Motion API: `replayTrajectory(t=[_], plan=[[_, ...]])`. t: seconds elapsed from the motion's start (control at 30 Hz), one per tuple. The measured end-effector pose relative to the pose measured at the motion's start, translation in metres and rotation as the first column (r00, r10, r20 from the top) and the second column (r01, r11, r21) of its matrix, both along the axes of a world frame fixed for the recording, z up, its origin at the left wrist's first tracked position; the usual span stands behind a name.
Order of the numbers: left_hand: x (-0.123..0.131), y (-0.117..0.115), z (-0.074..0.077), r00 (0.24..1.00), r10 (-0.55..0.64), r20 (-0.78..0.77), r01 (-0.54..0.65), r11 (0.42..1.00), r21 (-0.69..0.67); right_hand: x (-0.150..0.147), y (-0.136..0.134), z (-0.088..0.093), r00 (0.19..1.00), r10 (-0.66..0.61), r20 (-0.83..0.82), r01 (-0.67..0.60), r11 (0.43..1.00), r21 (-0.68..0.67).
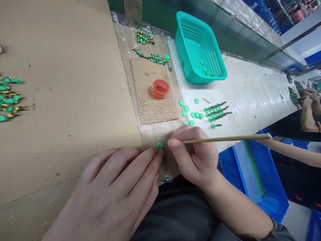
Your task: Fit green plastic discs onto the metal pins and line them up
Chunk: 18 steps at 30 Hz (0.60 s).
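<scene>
Between the fingertips of my left hand is a small green piece, held low at the front of the cardboard-covered table. My right hand pinches a thin wooden-handled tool, its handle pointing right and its fine dark tip at the green piece. Whether that tip is bristle or metal is too small to tell. Just beyond my hands lie loose green discs. A red cup of liquid stands on a spotted cardboard square.
A teal basket with several green discs inside stands at the back. Dark twisted strands on green discs lie in rows to the right. Green, black and yellow pieces lie behind the cup, others far left. Co-workers' arms show at right, near a blue bin.
</scene>
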State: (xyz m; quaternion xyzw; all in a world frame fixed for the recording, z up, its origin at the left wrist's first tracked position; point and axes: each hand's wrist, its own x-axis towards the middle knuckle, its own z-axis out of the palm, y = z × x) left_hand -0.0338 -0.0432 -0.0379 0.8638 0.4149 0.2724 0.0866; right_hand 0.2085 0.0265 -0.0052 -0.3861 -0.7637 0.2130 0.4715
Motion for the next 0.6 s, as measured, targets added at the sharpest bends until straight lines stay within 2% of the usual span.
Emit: replayTrajectory(t=[0.1,0.3,0.6], plan=[[0.004,0.006,0.005,0.998,0.044,0.038,-0.044,0.999,0.006,0.001,0.000,-0.002,1.000,-0.007,-0.010,0.007,1.000,-0.005],[0.011,0.013,0.014,0.999,0.041,0.015,-0.041,0.997,0.058,0.001,-0.002,-0.003,0.996,-0.059,-0.073,0.056,0.997,-0.043],[0.012,0.020,0.020,1.000,0.013,-0.018,-0.011,0.995,0.099,0.000,0.000,0.003,1.000,-0.022,0.018,0.023,0.999,-0.049]])
